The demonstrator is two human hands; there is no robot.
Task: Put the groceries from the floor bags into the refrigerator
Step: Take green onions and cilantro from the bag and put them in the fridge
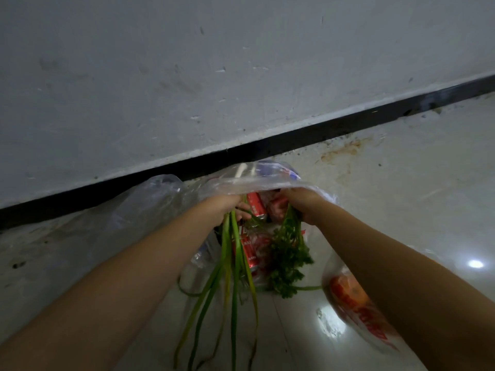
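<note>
You can't read any full word or brand here. The red cans [255, 207] in the clear plastic bag [241, 183] in front of you carry white lettering, but it is blurred and partly hidden; on the lower can [250, 250] only a white stroke or two shows beside the spring onions [233, 263]. The bag on your right [359, 311] has large red printed letters running along it, cut off by your arm and smeared beyond reading. You find no numbers or signs to read.

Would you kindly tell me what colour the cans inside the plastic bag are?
Red with white lettering; the cans show best in the head view.
</note>
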